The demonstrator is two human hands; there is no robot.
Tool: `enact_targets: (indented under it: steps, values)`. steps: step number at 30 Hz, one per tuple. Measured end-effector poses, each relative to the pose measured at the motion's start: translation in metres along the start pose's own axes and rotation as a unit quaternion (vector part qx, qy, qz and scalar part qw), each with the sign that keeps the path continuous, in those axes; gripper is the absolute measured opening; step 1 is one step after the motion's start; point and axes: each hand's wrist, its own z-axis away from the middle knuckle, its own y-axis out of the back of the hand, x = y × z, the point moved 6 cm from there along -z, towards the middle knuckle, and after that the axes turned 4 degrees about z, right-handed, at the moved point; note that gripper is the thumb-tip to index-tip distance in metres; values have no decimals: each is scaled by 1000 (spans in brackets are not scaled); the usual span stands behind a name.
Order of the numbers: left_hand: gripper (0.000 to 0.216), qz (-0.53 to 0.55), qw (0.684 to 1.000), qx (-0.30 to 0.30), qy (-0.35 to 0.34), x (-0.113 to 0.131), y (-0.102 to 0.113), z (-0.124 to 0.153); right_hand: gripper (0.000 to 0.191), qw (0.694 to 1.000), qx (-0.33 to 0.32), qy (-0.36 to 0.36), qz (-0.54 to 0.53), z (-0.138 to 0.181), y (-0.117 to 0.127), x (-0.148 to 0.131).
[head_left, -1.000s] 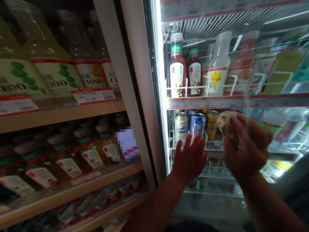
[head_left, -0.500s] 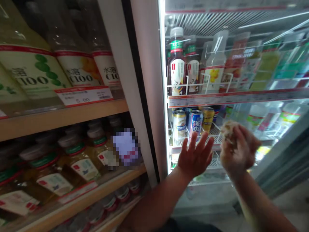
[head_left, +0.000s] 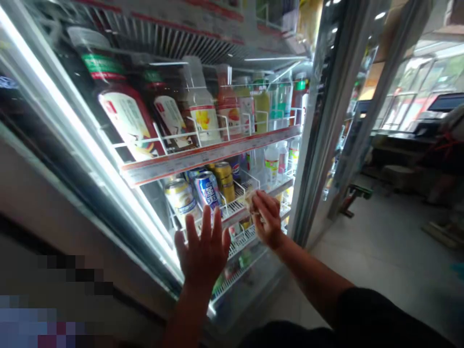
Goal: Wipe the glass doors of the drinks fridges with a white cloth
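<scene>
Glowing light strip (head_left: 108, 164): slants down past the outer side of the left hand (head_left: 203, 251), ending low beside its wrist.
Dark red bottle (head_left: 125, 116): upright on the upper shelf, above and left of that hand, with a green-and-red neck band and a white label.
Second dark bottle (head_left: 172, 113): above the same hand, similarly banded.
White can (head_left: 181, 198): just above and left of the left fingertips.
Left hand: spread flat, fingers apart and pointing up, holding nothing; whether its palm meets any surface I cannot tell.
Blue can (head_left: 208, 188): directly above the left fingertips, its base partly hidden by them.
Gold can (head_left: 224, 181): above and between the two hands.
Pale crumpled cloth (head_left: 249, 200): pinched in the right hand (head_left: 266, 215), poking out left of its fingertips.
Right hand: fingers closed round the cloth, level slightly higher than the left one.
Small clear bottles (head_left: 271, 162): above the right hand, behind it.
Door frame (head_left: 315, 130): right of the right hand, apart from it.
Grey floor (head_left: 351, 266): farther right, beyond the forearm.
</scene>
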Motion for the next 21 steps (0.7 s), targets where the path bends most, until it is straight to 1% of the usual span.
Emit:
enact_targets:
  steps: [1,3,6,8,11,14,16,18,20,21]
  values:
    - [75,-7,1000,-2,-1,0,0,0,69,1000,-10,13,-6,4,0,4]
    - [78,-19,1000,-5,-4,1,0,-1,70,1000,-20,19,-10,-3,2,20]
    - [81,-29,1000,-3,0,-1,1,-2,70,1000,0,-19,13,-29,10,55]
    - [82,-34,999,-9,10,-5,0,1,69,999,14,-38,23,-36,17,75]
    - [83,-52,998,-25,31,-14,-6,11,68,1000,2,-21,10,-19,25,92]
    - [86,-73,996,-29,45,-22,-11,22,61,1000,-15,7,-3,0,33,113]
    - [88,-73,996,-28,51,-25,-11,25,55,1000,1,-9,6,-4,41,135]
    - [90,-67,996,-28,54,-25,-9,23,49,999,28,-43,19,-17,49,160]
    - [94,-73,996,-29,42,-23,-6,19,46,997,37,-70,24,-24,54,180]
    - [96,-82,996,-29,32,-22,-4,16,46,996,34,-78,26,-22,55,187]
